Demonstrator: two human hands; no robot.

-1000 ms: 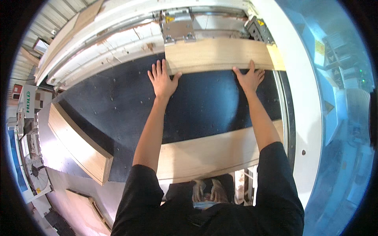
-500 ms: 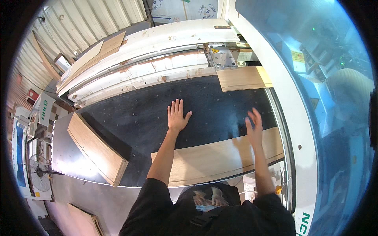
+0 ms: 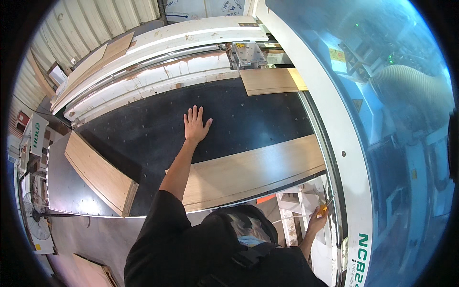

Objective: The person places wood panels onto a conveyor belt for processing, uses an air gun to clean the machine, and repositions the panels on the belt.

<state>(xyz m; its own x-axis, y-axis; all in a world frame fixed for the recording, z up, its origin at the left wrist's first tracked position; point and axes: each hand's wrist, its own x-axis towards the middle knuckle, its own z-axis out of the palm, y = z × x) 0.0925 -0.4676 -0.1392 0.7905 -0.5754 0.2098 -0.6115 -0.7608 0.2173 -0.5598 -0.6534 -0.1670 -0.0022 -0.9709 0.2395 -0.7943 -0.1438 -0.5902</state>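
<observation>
My left hand [image 3: 195,128] lies flat on the black table bed [image 3: 229,112], palm down with its fingers spread. Nothing is in it. At the machine's right side, beyond the near edge of the bed, my right hand [image 3: 317,222] has its fingers round an orange-yellow air blow gun [image 3: 324,208], partly hidden by the hand. A thin nozzle seems to point up from it, and a pale hose runs off to the left. Between the hands, a long wood-grain board [image 3: 253,172] lies along the bed's near edge.
Stacked wood-grain boards [image 3: 98,170] stand at the bed's left end. Another board [image 3: 272,81] sits at the far right below a metal clamp block [image 3: 248,56]. A white frame with a blue see-through cover [image 3: 401,158] rises on the right. A fan [image 3: 37,217] stands far left.
My right hand has moved from above the near board down to the machine's right side and taken hold of the blow gun. My left hand stays flat on the bed; the view has shifted.
</observation>
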